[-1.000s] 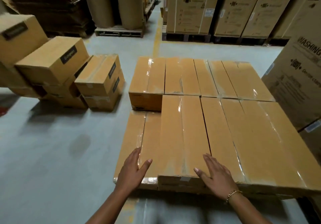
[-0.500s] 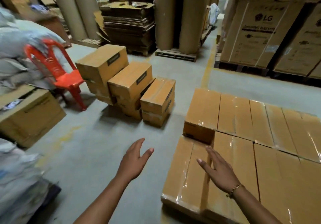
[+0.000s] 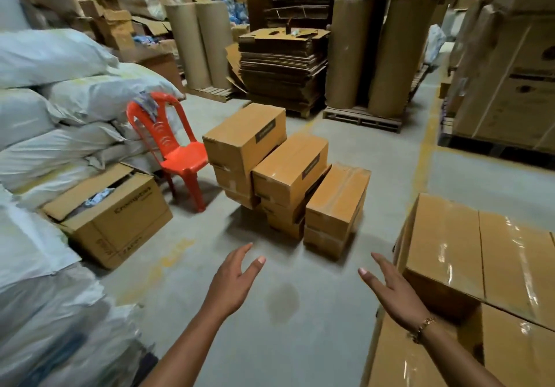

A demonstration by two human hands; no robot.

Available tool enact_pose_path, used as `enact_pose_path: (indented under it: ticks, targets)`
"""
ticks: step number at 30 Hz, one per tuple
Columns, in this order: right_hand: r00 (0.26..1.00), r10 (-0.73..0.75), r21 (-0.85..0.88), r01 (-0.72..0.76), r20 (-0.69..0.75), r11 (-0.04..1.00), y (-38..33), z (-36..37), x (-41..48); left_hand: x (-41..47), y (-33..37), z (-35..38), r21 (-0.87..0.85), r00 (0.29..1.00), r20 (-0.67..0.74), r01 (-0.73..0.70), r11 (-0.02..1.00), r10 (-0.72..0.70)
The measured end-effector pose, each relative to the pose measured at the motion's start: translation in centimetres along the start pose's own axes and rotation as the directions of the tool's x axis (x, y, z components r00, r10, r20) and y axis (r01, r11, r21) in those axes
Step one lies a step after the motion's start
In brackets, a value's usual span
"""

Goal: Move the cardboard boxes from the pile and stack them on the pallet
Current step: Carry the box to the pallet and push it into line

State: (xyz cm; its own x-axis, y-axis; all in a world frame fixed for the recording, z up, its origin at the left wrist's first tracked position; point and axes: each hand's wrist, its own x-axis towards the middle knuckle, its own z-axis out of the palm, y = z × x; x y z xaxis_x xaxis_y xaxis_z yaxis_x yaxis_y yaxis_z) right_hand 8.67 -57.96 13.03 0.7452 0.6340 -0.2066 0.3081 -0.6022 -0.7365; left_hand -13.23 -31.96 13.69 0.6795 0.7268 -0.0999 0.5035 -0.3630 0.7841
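The pile of cardboard boxes (image 3: 288, 173) stands on the grey floor straight ahead, several boxes leaning in stepped stacks. The nearest stack (image 3: 338, 203) is two high. At the right edge sit the taped boxes stacked on the pallet (image 3: 480, 254), their tops shiny; the pallet itself is hidden beneath them. My left hand (image 3: 234, 284) is held out over the bare floor, fingers apart and empty, short of the pile. My right hand (image 3: 393, 293), with a bracelet at the wrist, is also spread and empty, just left of the stacked boxes' corner.
A red plastic chair (image 3: 177, 149) stands left of the pile. An open carton (image 3: 111, 215) and white sacks (image 3: 54, 116) line the left side. Flattened cardboard (image 3: 282, 65), paper rolls (image 3: 348, 56) on pallets and large printed cartons (image 3: 516, 86) fill the back and right.
The view has swung left from the stacked boxes toward the pile. Both hands have lifted off the taped box tops and now hover over the floor, nearer the pile.
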Motion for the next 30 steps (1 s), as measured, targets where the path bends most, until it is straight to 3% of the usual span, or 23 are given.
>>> enact_pose_path:
  ticks: [10, 15, 30]
  targets:
    - [0.998, -0.024, 0.063, 0.020, 0.055, 0.998, -5.2, 3.5, 23.1, 20.7, -2.5, -1.0, 0.052, 0.997, 0.056, 0.045, 0.998, -0.048]
    - [0.986, -0.049, 0.096, 0.034, 0.159, 0.995, -10.2, 3.8, 34.7, 32.4, -1.3, -2.6, 0.024, 0.996, 0.042, 0.078, 0.997, -0.079]
    - [0.969, 0.137, 0.153, -0.170, 0.203, 0.973, -14.5, 9.7, 59.8, 62.9, -4.6, -3.2, -0.038, 0.981, 0.170, 0.106, 0.994, -0.098]
